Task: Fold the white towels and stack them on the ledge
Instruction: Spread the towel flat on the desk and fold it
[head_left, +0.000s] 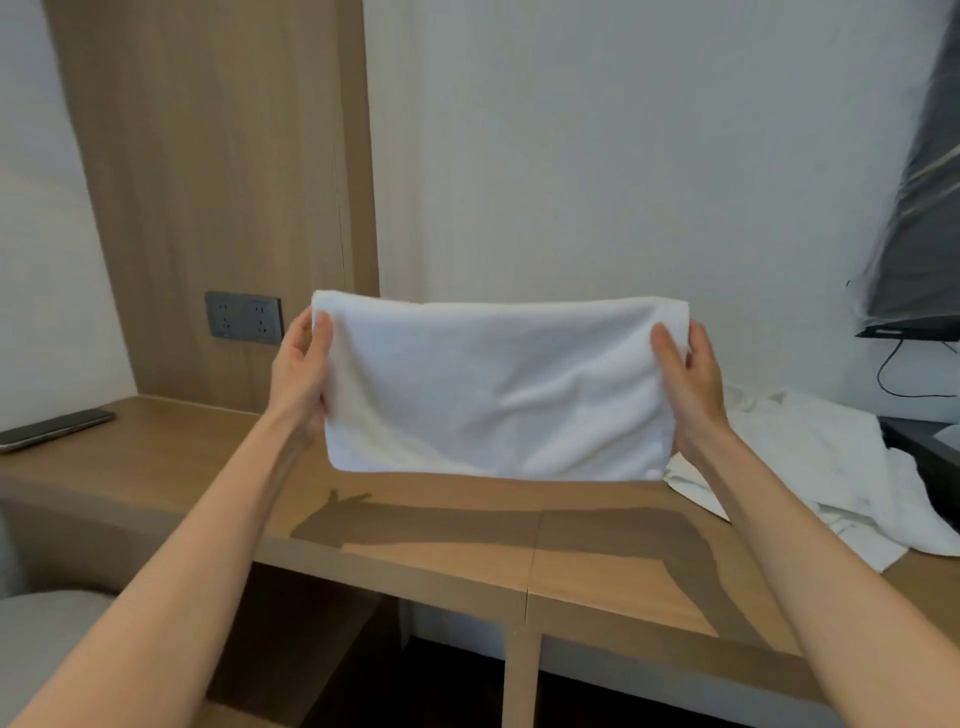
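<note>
A white towel, folded into a wide rectangle, hangs in the air above the wooden ledge. My left hand grips its left edge, thumb in front and fingers behind. My right hand grips the right edge the same way. The towel's lower edge hangs just above the ledge surface. To the right, a crumpled pile of white towels lies on the ledge.
A dark phone lies at the ledge's far left. A grey socket plate sits on the wood wall panel. A plastic-wrapped dark screen with a hanging cable is mounted at the upper right. Open compartments lie under the ledge.
</note>
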